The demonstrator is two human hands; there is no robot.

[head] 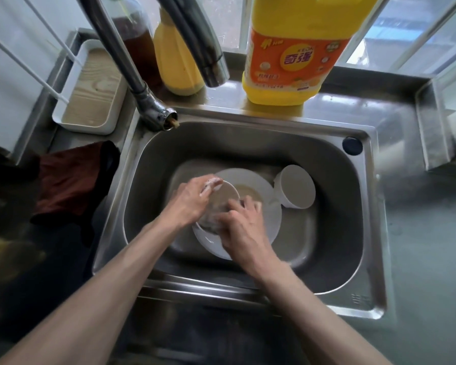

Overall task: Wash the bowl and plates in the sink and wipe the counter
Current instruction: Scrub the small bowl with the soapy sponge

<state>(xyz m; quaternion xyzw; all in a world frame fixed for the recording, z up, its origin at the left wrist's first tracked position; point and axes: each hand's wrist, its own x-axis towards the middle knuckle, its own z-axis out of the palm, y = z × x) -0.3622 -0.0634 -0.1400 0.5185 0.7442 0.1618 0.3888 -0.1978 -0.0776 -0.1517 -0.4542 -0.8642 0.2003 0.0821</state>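
Both my hands work over a small white bowl (pixel 225 196) held above the steel sink (pixel 153 164). My left hand (pixel 192 198) grips the bowl's far rim, its fingertips soapy. My right hand (pixel 241 225) has its fingers curled into the bowl; whether they hold a sponge or cloth I cannot tell. Under the bowl lies a white plate (pixel 269 206) on the sink floor. A second white bowl (pixel 296 187) leans tilted on the plate's right edge.
Two faucet spouts (pixel 213 72) hang over the sink's back. A yellow detergent jug (pixel 292 48), a yellow bottle (pixel 175 61) and a brown bottle (pixel 138 46) stand on the back ledge. A dark red cloth (pixel 71 183) lies left of the sink, a white tray (pixel 90 85) behind it.
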